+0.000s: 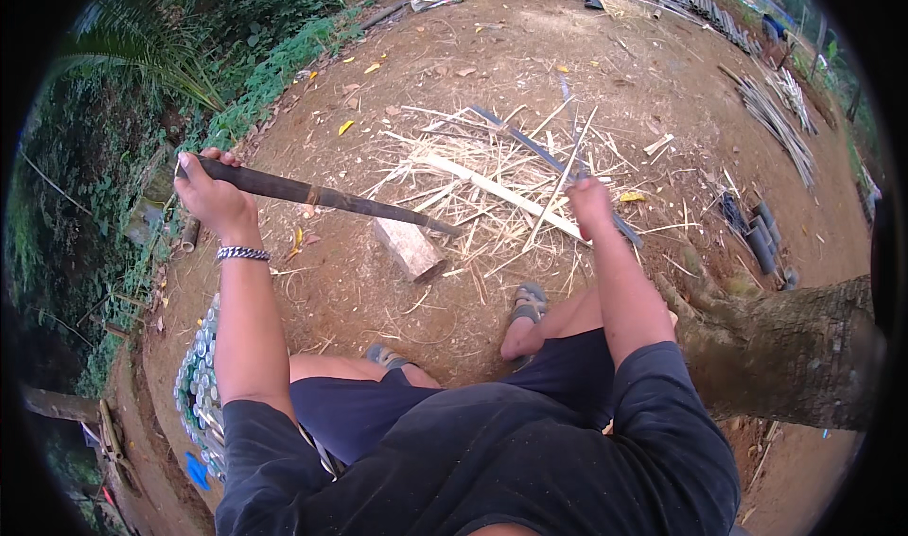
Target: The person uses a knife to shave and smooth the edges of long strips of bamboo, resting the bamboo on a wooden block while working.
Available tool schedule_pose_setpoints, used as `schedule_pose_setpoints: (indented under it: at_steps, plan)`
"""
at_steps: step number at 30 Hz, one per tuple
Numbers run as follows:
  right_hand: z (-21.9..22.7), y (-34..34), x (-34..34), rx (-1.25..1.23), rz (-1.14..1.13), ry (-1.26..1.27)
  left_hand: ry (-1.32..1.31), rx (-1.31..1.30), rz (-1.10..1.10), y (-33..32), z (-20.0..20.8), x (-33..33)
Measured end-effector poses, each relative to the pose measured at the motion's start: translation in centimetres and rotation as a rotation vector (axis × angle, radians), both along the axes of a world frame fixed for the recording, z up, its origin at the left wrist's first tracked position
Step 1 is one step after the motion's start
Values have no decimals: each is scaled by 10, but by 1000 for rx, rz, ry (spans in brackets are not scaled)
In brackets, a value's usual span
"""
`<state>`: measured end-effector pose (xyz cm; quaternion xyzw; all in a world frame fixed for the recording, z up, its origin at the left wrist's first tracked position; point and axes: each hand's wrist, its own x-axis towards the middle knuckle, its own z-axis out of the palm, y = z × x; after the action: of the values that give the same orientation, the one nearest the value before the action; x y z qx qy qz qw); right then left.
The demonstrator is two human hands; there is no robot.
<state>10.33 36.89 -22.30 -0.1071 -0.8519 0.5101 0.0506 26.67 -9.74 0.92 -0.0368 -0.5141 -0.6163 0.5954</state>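
Observation:
My left hand (216, 194) is wrapped round the upper end of a dark bamboo piece (312, 194) with a paler joint partway along. The bamboo slants down to the right, its far end over a short wooden block (402, 243) on the ground; whether they touch I cannot tell. To the right, my right hand (591, 205) is closed in a fist above the shavings. A thin greyish shape shows at its far side, but what the fist holds is unclear. Pale bamboo strips and shavings (445, 172) lie heaped between my hands, with a long dark strip (525, 141) across them.
A tree trunk (794, 347) stands close on my right. Dark tube pieces (761, 238) lie beyond it, and bundled poles (780, 129) farther off. Stacked bottles (199, 375) are at my left. Green plants (255, 63) border the dirt. Two people are partly visible far away.

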Motion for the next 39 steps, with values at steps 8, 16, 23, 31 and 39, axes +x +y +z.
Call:
schedule_pose_setpoints:
  at_steps: [8,16,23,31,39]
  plan:
    - [-77,-85,55,11,327,-244,13,155,-395,21,2,29]
    - [-126,-180,118,73,557,-375,-39,52,-348,38,-18,68]
    - [-30,-231,185,-145,726,-284,-7,33,-224,63,-20,83]
    - [82,-211,241,-139,1066,-31,47,50,-207,116,-46,125]
    - [68,-183,261,-9,1056,-21,89,38,-242,149,-81,166]
